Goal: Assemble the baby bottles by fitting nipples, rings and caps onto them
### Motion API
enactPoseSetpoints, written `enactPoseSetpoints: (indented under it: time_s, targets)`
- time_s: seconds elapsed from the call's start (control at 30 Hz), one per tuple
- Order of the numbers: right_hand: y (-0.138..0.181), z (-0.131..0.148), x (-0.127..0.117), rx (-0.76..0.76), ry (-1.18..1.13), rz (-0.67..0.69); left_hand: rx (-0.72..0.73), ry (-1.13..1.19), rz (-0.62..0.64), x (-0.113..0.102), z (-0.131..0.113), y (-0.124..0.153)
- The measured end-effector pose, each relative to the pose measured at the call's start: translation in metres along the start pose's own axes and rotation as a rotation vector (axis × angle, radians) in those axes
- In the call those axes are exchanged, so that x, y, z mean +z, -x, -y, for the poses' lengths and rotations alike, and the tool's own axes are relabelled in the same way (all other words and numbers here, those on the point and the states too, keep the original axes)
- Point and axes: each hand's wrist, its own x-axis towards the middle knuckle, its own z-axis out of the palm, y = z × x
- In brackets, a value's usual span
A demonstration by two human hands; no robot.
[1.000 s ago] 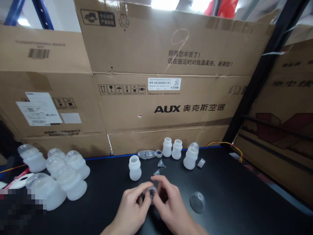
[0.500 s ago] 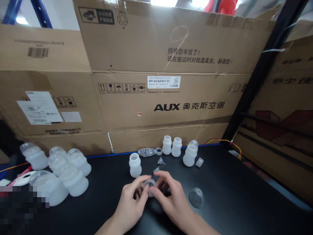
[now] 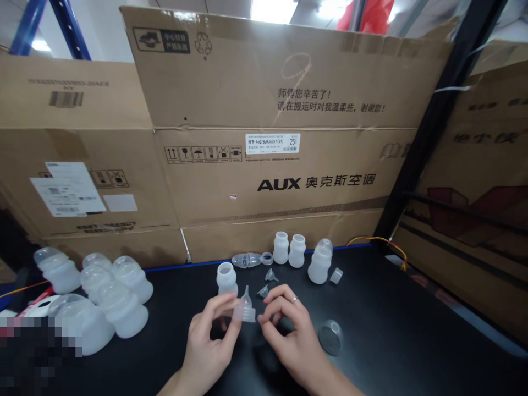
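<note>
My left hand [image 3: 212, 330] pinches a clear bottle nipple with a ribbed screw collar [image 3: 245, 311] between thumb and fingers; its thin tip points up. Just to the right, my right hand [image 3: 289, 324] has loosely bent fingers close to the collar, with nothing visible in them. A ring is on one finger. Behind the left hand stands a white open-topped bottle [image 3: 226, 279], its lower part partly covered by the fingers. Two small clear funnel-shaped pieces, one [image 3: 271, 275] farther back and one [image 3: 263, 291] nearer, lie beyond the hands. A clear dome cap [image 3: 330, 337] rests to the right.
Two open white bottles [image 3: 281, 247] and a capped one [image 3: 320, 264] stand at the back, beside a small clear collar [image 3: 336, 275]. A clear bulb-shaped piece [image 3: 246, 260] and a ring [image 3: 267, 258] lie there too. Several capped bottles [image 3: 124, 308] crowd the left. Cardboard [image 3: 268, 209] walls the back.
The nipple with its collar has been turned upright and now sits in my left hand alone. My right hand has come off it and moved slightly right.
</note>
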Motion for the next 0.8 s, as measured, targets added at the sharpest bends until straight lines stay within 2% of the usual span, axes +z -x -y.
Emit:
enactPoseSetpoints:
  time_s: [0.17,0.27,0.33,0.4,0.5,0.57,0.7,0.8]
  targets:
    - [-0.001,-0.001,0.002,0.169,-0.213,-0.009,0.063,0.034,0.061,0.002,0.001,0.001]
    - [0.000,0.000,0.006,0.308,-0.419,0.085,0.153,-0.014,0.074,0.001,0.001,0.000]
    - [0.001,0.000,0.009,0.368,-0.464,0.141,0.227,-0.125,0.066,0.000,0.002,0.000]
    - [0.001,-0.002,0.012,0.395,-0.442,0.132,0.237,-0.305,0.029,-0.001,0.005,0.000]
    - [-0.001,-0.008,0.012,0.412,-0.396,0.057,0.140,-0.512,-0.028,0.000,0.018,-0.001]
    - [-0.002,-0.012,0.011,0.402,-0.370,0.004,0.051,-0.527,-0.010,0.002,0.032,-0.005]
    - [-0.005,-0.015,0.006,0.360,-0.339,-0.097,-0.247,-0.378,0.104,0.003,0.058,-0.013]
    - [-0.006,-0.014,0.001,0.346,-0.325,-0.070,-0.411,-0.248,0.115,0.000,0.061,-0.016]
